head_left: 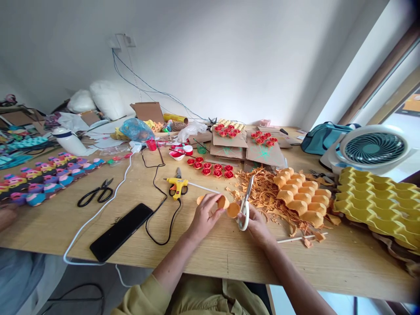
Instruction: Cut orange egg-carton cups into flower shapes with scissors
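My left hand [205, 216] pinches a small orange egg-carton cup [223, 202] between thumb and fingers. Just right of it is another orange cup piece [233, 210], close to both hands; whether it is held or lying on the table I cannot tell. The fingers of my right hand [257, 225] are wrapped round the white handles of a pair of scissors [244, 209], whose blades point up and away from me. Beyond my right hand spreads a heap of orange carton scraps [259, 192]. An orange egg-carton sheet [300, 194] rests on its right side.
A yellow glue gun [177, 187], black phone [121, 232] and black scissors [98, 192] lie to the left. Red paper roses [217, 170] sit behind my hands. Yellow egg trays [377, 201] and a fan [374, 146] stand right. Another person's hand [7, 216] is at far left.
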